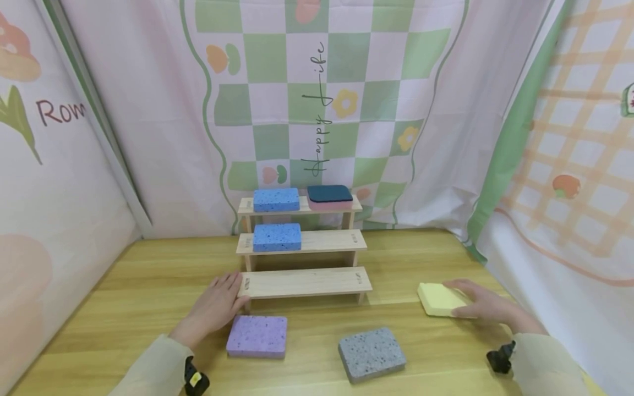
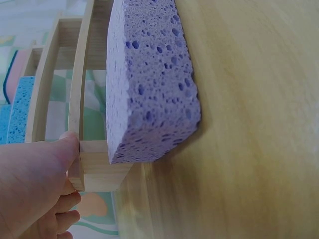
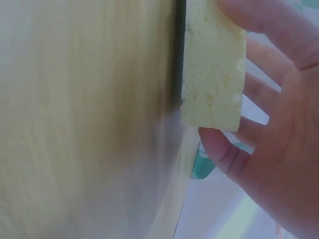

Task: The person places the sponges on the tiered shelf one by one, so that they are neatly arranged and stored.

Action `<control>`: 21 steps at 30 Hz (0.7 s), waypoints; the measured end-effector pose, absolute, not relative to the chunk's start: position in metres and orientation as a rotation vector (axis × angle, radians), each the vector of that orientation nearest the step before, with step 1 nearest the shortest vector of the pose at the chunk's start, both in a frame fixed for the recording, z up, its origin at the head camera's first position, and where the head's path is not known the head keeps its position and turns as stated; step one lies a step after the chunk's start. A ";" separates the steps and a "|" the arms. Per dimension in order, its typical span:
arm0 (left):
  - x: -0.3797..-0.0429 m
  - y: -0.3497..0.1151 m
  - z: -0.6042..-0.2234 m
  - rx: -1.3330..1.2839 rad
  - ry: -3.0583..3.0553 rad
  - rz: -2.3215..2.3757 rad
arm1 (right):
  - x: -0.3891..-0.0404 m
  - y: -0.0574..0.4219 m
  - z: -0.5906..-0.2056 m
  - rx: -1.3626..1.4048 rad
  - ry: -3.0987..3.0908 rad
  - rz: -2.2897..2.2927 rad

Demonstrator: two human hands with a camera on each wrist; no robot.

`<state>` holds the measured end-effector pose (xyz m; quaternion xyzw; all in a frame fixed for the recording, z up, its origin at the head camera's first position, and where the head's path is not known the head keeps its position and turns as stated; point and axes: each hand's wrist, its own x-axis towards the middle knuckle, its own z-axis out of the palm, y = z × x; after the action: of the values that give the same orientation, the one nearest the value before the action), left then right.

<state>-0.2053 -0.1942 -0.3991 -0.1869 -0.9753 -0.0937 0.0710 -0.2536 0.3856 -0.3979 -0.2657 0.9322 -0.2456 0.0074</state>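
My left hand [image 1: 213, 305] grips the left end of the lowest step of a three-step wooden shelf [image 1: 307, 283]. In the left wrist view its thumb [image 2: 69, 147] lies against the wood. A purple sponge [image 1: 257, 336] lies on the table just in front of that hand. To the right, my right hand [image 1: 487, 305] holds a yellow sponge [image 1: 438, 300] by its edges, low over the tabletop. The right wrist view shows thumb and fingers around the pale yellow block [image 3: 213, 69]. A grey speckled sponge [image 1: 372, 355] lies between the two hands, nearer me.
On the top step sit a blue sponge [image 1: 275, 199] and a pink sponge with a dark green top [image 1: 329, 197]. Another blue sponge [image 1: 277, 237] is on the middle step's left half. Patterned curtains [image 1: 327, 110] enclose the wooden table [image 1: 163, 275] at the back and sides.
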 end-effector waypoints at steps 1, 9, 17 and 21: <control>-0.205 -0.194 -0.399 -0.563 -2.933 -0.283 | -0.254 0.385 -0.398 -0.834 2.924 -0.764; -0.205 -0.194 -0.399 -0.564 -2.936 -0.287 | -0.256 0.379 -0.393 -0.931 2.982 -0.770; -0.204 -0.194 -0.398 -0.561 -2.934 -0.292 | -0.256 0.368 -0.384 -0.945 2.994 -0.806; -0.204 -0.193 -0.398 -0.559 -2.935 -0.297 | -0.257 0.362 -0.379 -0.926 2.992 -0.781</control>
<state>-0.2040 -0.1935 -0.3979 -0.1856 -0.9752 -0.0988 0.0694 -0.2567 0.3622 -0.3790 -0.2865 0.9261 -0.2416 -0.0432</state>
